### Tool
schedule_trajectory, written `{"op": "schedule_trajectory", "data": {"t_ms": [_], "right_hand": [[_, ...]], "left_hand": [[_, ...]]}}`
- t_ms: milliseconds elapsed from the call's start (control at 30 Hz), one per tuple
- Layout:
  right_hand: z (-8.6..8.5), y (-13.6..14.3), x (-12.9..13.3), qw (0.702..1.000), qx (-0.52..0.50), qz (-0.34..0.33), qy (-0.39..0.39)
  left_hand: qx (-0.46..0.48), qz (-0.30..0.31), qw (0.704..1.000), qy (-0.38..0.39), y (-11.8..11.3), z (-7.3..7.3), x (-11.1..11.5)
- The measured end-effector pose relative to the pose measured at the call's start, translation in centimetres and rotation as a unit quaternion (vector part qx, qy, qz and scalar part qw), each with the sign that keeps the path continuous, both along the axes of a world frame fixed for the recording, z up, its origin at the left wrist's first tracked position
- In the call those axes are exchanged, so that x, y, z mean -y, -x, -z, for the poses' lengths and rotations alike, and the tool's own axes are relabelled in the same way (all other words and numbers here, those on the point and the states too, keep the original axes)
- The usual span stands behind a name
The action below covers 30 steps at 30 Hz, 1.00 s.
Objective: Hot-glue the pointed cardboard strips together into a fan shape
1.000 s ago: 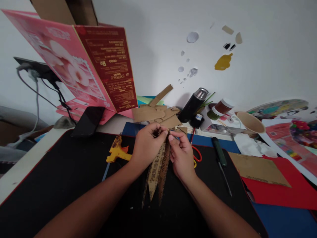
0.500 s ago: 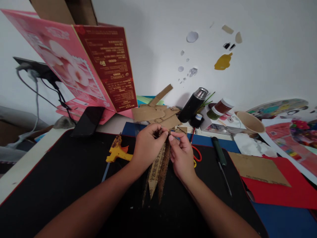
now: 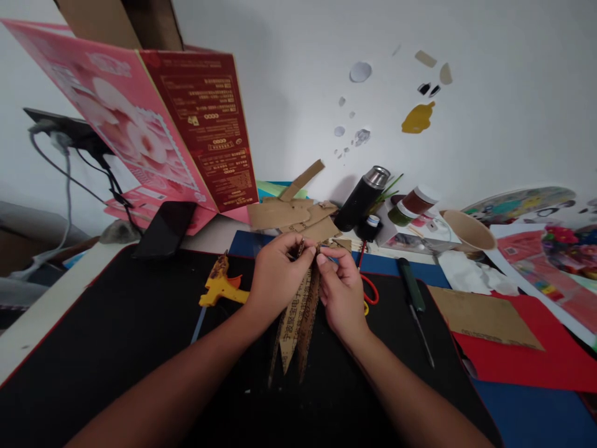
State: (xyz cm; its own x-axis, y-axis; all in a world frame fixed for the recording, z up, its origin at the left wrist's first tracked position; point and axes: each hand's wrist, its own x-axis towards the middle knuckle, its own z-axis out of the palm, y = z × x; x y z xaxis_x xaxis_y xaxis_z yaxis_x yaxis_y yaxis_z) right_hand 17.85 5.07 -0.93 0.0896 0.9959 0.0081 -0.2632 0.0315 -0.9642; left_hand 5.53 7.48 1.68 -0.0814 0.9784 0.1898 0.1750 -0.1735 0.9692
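Observation:
A piece of brown cardboard (image 3: 293, 323), cut into long pointed strips with printed characters, hangs between my two hands above a black mat (image 3: 224, 386). My left hand (image 3: 280, 267) pinches its upper end from the left. From the right, the fingertips of my right hand (image 3: 342, 283) close on the same upper end. My fingers hide most of that end, so how its parts join there does not show. A yellow glue gun (image 3: 221, 283) lies just left of my left hand. Red-handled scissors (image 3: 372, 289) lie partly behind my right hand.
Cardboard scraps (image 3: 284, 213) and a black thermos (image 3: 364, 199) are behind my hands. On the right lie a green-handled screwdriver-like tool (image 3: 413, 286), a cardboard sheet (image 3: 485, 317) and red paper (image 3: 550, 361). A phone (image 3: 165, 229) and a pink-and-red box (image 3: 200, 130) stand at the left.
Both hands keep their pinch on the cardboard, almost in the same place. The whole view has shifted very slightly.

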Motion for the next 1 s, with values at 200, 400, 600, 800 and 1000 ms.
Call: {"op": "schedule_trajectory", "data": {"t_ms": [200,400,600,800,1000], "right_hand": [[-0.17,0.01,-0.07,1.0,0.001,-0.005,-0.004],[-0.36,0.14,-0.17,1.0,0.003,-0.007,-0.005],[-0.52,0.23,-0.18,1.0,0.008,-0.003,-0.005],[-0.45,0.27,-0.37,1.0,0.01,-0.003,0.006],[-0.37,0.56,-0.67,1.0,0.01,-0.003,0.011]], "left_hand": [[0.007,-0.003,1.0,0.002,0.12,-0.23,0.1],[0.014,-0.005,1.0,-0.003,0.19,-0.3,0.03],[0.026,-0.002,1.0,0.005,0.2,-0.12,-0.07],[0.03,-0.002,0.999,0.016,0.27,0.2,-0.33],[0.036,-0.007,0.999,0.019,0.53,0.18,-0.67]]}}
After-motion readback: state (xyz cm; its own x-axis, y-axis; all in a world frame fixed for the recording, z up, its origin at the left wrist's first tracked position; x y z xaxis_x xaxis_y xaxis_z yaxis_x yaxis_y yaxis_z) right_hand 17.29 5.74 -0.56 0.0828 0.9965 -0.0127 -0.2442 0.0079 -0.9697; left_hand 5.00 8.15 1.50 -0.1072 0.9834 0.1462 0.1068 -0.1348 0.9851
